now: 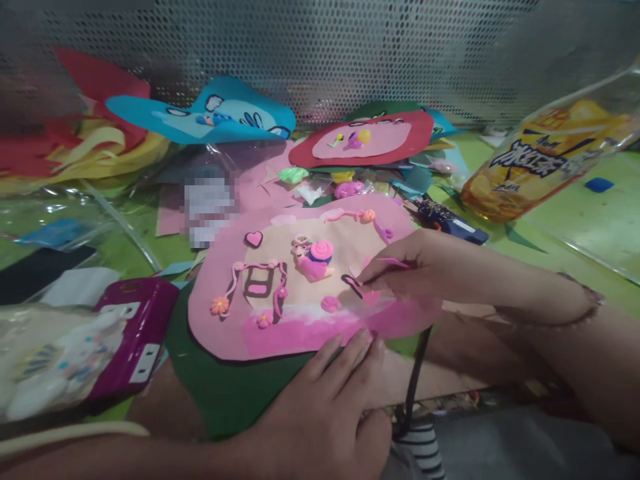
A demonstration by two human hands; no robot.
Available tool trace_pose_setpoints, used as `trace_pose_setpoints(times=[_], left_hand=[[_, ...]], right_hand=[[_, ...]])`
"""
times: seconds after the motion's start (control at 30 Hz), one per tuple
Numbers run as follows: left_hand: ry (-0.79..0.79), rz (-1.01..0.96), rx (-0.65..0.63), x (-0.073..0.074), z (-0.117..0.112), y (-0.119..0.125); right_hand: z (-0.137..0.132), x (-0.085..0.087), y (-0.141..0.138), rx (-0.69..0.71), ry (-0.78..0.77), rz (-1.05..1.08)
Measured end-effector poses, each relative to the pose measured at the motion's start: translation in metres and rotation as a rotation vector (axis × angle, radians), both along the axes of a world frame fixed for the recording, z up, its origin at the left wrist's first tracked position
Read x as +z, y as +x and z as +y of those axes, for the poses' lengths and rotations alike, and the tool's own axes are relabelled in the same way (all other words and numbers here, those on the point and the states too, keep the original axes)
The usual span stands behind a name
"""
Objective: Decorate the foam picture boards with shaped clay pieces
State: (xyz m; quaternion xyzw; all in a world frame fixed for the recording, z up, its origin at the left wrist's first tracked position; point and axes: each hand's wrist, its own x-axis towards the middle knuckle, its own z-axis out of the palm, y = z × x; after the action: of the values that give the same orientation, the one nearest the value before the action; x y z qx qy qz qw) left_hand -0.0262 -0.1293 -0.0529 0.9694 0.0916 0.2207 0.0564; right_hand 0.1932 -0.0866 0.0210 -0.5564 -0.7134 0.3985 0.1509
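A pink paper picture point(215, 233) with a cream middle lies before me. On it are a clay snail point(313, 261) with a pink spiral shell, a clay heart point(253, 239), clay flowers point(219, 306) and a black-outlined window shape point(259, 279). My left hand point(335, 400) rests flat at the picture's lower edge, fingers stretched out. At the picture's right side my right hand point(420, 270) is closed in a pinch by a small dark-outlined piece point(353, 286). What its fingertips hold is hidden. A thin pink strand shows by its fingers.
Dark green paper point(215, 387) lies under the picture. A purple pouch point(140, 327) is at left, a yellow drink bottle point(535, 167) at back right. Blue point(200, 110) and red point(370, 140) paper pictures lean near a perforated metal panel point(350, 53). Clay lumps point(349, 190) lie behind.
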Motion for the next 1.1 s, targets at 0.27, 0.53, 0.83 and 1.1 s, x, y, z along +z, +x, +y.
trace_pose_setpoints(times=[0.27,0.53,0.83,1.1], left_hand=[[0.033,-0.004,0.001,-0.0006,0.0007,-0.001],[0.031,-0.01,0.002,0.0018,0.0025,0.0004],[0.039,-0.019,0.017,-0.0015,-0.0002,-0.0006],[0.022,-0.009,0.013,-0.002,-0.0002,0.0008]], right_hand=[[0.0024,0.0014,0.0005,-0.034,-0.058,0.021],[0.0001,-0.0001,0.0026,-0.021,-0.022,-0.001],[0.0027,-0.0021,0.0051,0.037,0.107,0.0],[0.0015,0.0043,0.0019,0.022,0.069,-0.045]])
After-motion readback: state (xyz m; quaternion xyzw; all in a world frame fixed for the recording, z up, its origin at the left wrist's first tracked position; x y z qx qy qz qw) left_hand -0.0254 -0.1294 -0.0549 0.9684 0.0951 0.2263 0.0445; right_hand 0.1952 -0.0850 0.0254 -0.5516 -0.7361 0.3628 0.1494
